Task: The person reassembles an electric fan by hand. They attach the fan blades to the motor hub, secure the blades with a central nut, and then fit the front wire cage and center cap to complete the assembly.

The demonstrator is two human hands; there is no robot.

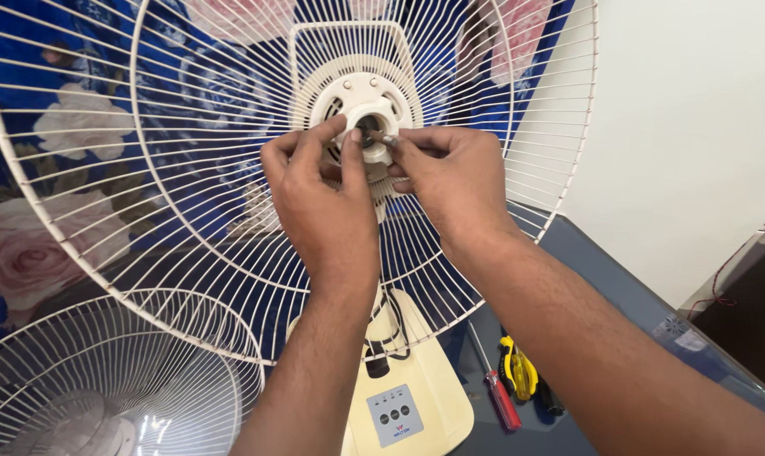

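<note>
A cream table fan stands with its rear wire guard (188, 211) mounted and no blades on it. My left hand (323, 198) and my right hand (454, 173) meet at the round cream motor hub (361, 93) in the guard's middle. Fingertips of both hands pinch a small dark metal part on the motor shaft (374, 135). The exact thing pinched is too small to tell. The fan's cream base (416, 397) with a grey button panel lies below my forearms.
A second wire guard (103, 380) leans at the lower left. A red-handled screwdriver (500, 397) and yellow-handled pliers (519, 371) lie on the dark blue surface (602, 262). A floral blue cloth (61, 169) hangs behind; a white wall is at right.
</note>
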